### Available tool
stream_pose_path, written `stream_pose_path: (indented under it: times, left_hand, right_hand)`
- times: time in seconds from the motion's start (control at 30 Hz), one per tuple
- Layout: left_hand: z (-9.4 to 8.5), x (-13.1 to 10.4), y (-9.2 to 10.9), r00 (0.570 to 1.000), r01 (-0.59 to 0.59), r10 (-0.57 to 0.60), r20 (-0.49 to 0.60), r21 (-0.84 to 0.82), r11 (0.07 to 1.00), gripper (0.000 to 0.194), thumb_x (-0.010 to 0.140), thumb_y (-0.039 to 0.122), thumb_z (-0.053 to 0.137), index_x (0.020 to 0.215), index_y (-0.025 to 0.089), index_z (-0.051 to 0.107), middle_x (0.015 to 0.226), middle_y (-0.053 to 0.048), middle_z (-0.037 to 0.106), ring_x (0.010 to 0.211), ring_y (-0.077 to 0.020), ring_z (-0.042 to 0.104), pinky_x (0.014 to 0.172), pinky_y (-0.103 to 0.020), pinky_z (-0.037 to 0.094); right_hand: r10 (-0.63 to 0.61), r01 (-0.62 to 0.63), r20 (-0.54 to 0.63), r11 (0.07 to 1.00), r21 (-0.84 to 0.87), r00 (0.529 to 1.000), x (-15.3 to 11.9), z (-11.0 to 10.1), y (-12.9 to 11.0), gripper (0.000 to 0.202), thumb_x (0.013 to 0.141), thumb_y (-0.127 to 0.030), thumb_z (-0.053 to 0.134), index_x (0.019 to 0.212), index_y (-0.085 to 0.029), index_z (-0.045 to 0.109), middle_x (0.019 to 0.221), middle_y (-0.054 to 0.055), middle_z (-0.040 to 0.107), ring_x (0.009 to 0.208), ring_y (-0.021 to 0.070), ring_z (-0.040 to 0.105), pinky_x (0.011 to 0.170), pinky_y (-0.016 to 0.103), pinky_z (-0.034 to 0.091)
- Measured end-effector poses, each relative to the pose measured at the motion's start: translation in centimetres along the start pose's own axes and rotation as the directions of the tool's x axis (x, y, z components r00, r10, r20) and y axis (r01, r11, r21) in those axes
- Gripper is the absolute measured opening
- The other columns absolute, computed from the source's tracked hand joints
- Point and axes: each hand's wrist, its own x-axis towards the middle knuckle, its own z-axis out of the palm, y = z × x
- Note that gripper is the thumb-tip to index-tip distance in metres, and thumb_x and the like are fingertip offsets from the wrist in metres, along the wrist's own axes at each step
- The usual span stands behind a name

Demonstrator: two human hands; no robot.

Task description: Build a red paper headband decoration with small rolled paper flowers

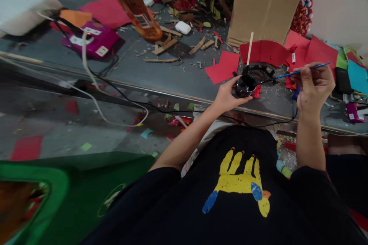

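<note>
Gripping a small black pot (245, 85) just right of the frame's centre, the left hand (228, 97) is wrapping its fingers (233, 82) around the pot's side, at the near edge of the grey counter (161, 72). The right hand (313, 84) is pinching a thin blue brush (299, 70), its fingers closing together on the handle, the dark tip reaching the pot's rim. A wooden stick (250, 48) is standing behind the pot, among red paper sheets (224, 67). A cardboard box (266, 2) is standing at the upper right.
</note>
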Motion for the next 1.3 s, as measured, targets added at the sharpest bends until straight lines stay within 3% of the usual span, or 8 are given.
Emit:
stream_pose_path:
  times: [0.13, 0.27, 0.43, 0.7, 0.83, 1.03, 1.3]
  left_hand:
    - [0.0, 0.0, 0.0, 1.000, 0.000, 0.000, 0.003, -0.010, 1.000, 0.072, 0.062, 0.056, 0.075, 0.117, 0.013, 0.056, 0.099, -0.010, 0.069, 0.088, -0.0215, 0.066, 0.076, -0.032, 0.055]
    - [0.0, 0.0, 0.0, 1.000, -0.008, 0.008, -0.002, -0.019, 1.000, 0.072, 0.061, 0.053, 0.076, 0.117, 0.014, 0.056, 0.099, -0.009, 0.069, 0.087, -0.0207, 0.066, 0.075, -0.032, 0.055]
    - [0.0, 0.0, 0.0, 1.000, 0.010, -0.010, -0.005, -0.026, 1.000, 0.071, 0.061, 0.051, 0.077, 0.117, 0.014, 0.057, 0.100, -0.009, 0.069, 0.088, -0.0210, 0.066, 0.074, -0.031, 0.055]
    - [0.1, 0.0, -0.1, 1.000, 0.010, -0.010, -0.012, -0.028, 1.000, 0.071, 0.060, 0.052, 0.077, 0.117, 0.015, 0.057, 0.101, -0.009, 0.069, 0.089, -0.0213, 0.066, 0.075, -0.032, 0.056]
    - [0.1, 0.0, 0.0, 1.000, 0.009, -0.009, -0.011, -0.026, 1.000, 0.071, 0.060, 0.053, 0.077, 0.117, 0.015, 0.057, 0.102, -0.009, 0.069, 0.090, -0.0212, 0.066, 0.075, -0.031, 0.056]
    - [0.1, 0.1, 0.2, 1.000, 0.007, -0.007, 0.001, -0.025, 1.000, 0.071, 0.062, 0.055, 0.075, 0.117, 0.015, 0.056, 0.101, -0.009, 0.069, 0.090, -0.0216, 0.066, 0.077, -0.032, 0.055]
    - [0.0, 0.1, 0.2, 1.000, -0.007, 0.007, 0.004, -0.021, 1.000, 0.072, 0.062, 0.055, 0.075, 0.119, 0.015, 0.056, 0.104, -0.009, 0.069, 0.094, -0.0226, 0.065, 0.082, -0.034, 0.054]
  right_hand:
    - [-0.019, 0.018, 0.007, 0.998, 0.067, 1.000, 0.1, 0.0, -0.6, 0.017, 0.081, -0.047, 0.062, 0.090, -0.033, 0.058, 0.084, -0.003, 0.072, 0.089, 0.0215, 0.070, 0.074, 0.040, 0.060]
    - [-0.053, 0.061, -0.084, 0.994, 0.086, 0.995, 0.0, 0.2, -1.5, 0.015, 0.078, -0.039, 0.068, 0.083, -0.028, 0.059, 0.075, -0.004, 0.069, 0.078, 0.0174, 0.071, 0.073, 0.034, 0.060]
    - [-0.074, 0.077, -0.094, 0.997, 0.024, 0.993, 0.1, 0.2, -2.1, 0.010, 0.080, -0.039, 0.066, 0.083, -0.031, 0.060, 0.075, -0.004, 0.069, 0.077, 0.0191, 0.070, 0.071, 0.038, 0.060]
    - [-0.143, 0.166, -0.168, 0.977, 0.135, 0.975, 0.6, 1.1, -3.2, 0.012, 0.077, -0.034, 0.070, 0.079, -0.027, 0.061, 0.070, -0.006, 0.067, 0.065, 0.0137, 0.068, 0.065, 0.032, 0.061]
    - [-0.118, 0.132, -0.103, 0.981, 0.140, 0.988, 0.3, 1.6, -2.9, 0.012, 0.079, -0.036, 0.068, 0.083, -0.027, 0.060, 0.072, -0.005, 0.067, 0.071, 0.0154, 0.069, 0.068, 0.033, 0.060]
    - [-0.039, 0.036, 0.026, 0.996, 0.080, 0.999, -0.3, 1.3, -0.8, 0.019, 0.081, -0.050, 0.061, 0.091, -0.034, 0.058, 0.087, -0.002, 0.070, 0.091, 0.0218, 0.068, 0.074, 0.042, 0.059]
    - [-0.086, 0.088, -0.054, 0.996, 0.022, 0.995, -0.6, 1.2, -0.9, 0.012, 0.081, -0.044, 0.064, 0.084, -0.033, 0.059, 0.077, -0.005, 0.069, 0.082, 0.0209, 0.070, 0.066, 0.039, 0.059]
